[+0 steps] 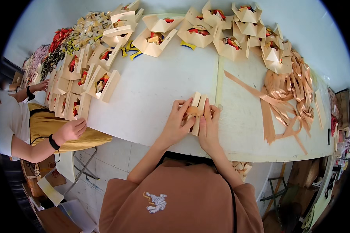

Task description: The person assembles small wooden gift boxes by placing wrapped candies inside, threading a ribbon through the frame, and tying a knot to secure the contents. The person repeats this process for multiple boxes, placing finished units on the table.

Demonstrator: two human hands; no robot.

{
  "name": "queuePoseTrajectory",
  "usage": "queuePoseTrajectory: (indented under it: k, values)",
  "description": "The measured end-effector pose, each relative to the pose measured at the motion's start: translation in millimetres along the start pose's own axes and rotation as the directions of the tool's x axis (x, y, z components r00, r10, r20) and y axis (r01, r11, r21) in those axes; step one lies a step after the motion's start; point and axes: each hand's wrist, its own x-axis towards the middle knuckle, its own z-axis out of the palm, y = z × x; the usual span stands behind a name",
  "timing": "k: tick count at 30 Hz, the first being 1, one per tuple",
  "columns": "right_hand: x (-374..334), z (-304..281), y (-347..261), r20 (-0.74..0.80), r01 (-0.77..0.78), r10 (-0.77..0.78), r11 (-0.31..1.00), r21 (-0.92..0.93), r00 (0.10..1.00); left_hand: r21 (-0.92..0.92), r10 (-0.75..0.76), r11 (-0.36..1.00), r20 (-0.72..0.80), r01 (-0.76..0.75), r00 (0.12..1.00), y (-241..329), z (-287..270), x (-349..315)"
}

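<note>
both your hands press on one small beige box near the table edge: left hand and right hand curl closed around its flaps. if you squeeze unevenly, the flaps can spring open. farther away lie ribbons and filled boxes.

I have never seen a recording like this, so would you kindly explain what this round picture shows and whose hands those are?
There is no machine here. The picture comes from a wide camera on a person's head, looking down, which bends the edges. The left hand and right hand are that person's own; together they hold a small beige box on the white table. Further back lie many open boxes with wrapped sweets inside, and a pile of tan ribbon at the right. At the left, another person's hand rests by the table edge.
</note>
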Motion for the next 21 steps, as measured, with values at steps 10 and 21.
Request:
queuePoseTrajectory:
  k: [10,21]
  values:
    - [8,-10,-8,-0.030,-0.060,0.059,0.998,-0.034,0.998,0.238,0.122,0.961,0.076,-0.137,0.990,4,8,-5]
    - [21,-18,-25,0.105,-0.094,0.124,0.961,-0.259,0.987,0.323,0.209,0.904,0.234,-0.279,0.949,-8,5,-6]
